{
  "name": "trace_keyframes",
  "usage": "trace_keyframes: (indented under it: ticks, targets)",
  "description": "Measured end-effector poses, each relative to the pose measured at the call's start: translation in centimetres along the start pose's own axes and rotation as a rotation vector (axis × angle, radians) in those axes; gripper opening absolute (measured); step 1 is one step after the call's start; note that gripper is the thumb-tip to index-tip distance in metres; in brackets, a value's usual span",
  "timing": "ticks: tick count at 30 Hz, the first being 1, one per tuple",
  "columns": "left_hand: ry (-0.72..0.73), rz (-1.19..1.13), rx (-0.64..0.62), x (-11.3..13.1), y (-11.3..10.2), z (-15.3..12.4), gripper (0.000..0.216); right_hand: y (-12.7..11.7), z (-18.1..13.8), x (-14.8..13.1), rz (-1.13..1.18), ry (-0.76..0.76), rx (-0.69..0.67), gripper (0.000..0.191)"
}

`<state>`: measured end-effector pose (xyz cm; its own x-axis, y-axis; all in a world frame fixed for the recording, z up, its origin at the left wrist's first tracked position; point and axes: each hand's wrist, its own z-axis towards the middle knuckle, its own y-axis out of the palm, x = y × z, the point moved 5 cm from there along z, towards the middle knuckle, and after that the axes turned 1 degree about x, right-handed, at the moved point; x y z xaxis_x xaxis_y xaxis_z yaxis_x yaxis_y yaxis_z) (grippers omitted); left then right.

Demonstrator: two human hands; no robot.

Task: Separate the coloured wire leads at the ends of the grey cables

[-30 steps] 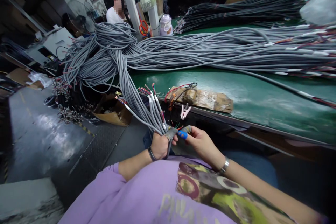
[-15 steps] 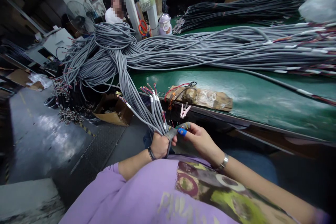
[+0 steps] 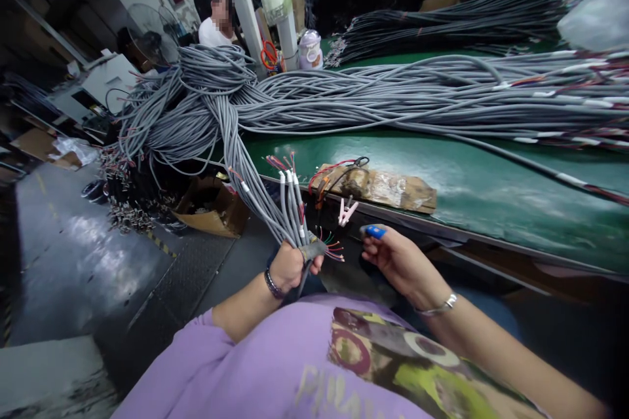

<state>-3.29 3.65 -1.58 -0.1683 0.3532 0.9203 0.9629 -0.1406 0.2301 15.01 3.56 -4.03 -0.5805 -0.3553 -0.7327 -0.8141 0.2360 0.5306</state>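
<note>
My left hand (image 3: 289, 266) is closed round a bundle of grey cables (image 3: 275, 203) that runs up to the big heap on the table. The grey-wrapped thumb presses on one cable whose thin coloured wire ends (image 3: 333, 245) stick out to the right. My right hand (image 3: 400, 262) is a short way right of those wire ends and does not touch them. Its fingers are curled, with a blue cover (image 3: 376, 232) on one fingertip. I cannot make out what, if anything, they pinch.
A large heap of grey cables (image 3: 393, 95) covers the green table (image 3: 491, 190). A taped brown board (image 3: 388, 186) with wires and a pink clip (image 3: 346, 211) sit at its front edge. A cardboard box (image 3: 209, 206) is on the floor, and a person (image 3: 216, 19) sits at the back.
My right hand has pulled away to the right from the cable end it was touching. My left hand has shifted slightly left, still gripping the bundle.
</note>
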Motion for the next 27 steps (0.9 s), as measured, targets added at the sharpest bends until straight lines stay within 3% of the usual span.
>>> trace_keyframes:
  ticks: [4,9,18,27]
  targets:
    - [-0.08,0.027,-0.221,0.7,0.3,1.0,0.04,0.7,1.6,0.4,-0.057,0.101,-0.132,0.027]
    - [-0.122,-0.015,-0.413,1.1,2.0,2.0,0.039,3.1,3.1,0.0,-0.052,0.074,-0.304,0.036]
    - [-0.155,-0.077,-0.451,0.5,3.0,3.5,0.037,4.9,3.1,-0.3,0.163,0.039,-0.256,0.038]
    - [-0.192,-0.06,-0.418,0.3,3.4,3.5,0.04,4.9,3.5,-0.1,0.122,-0.035,-0.265,0.041]
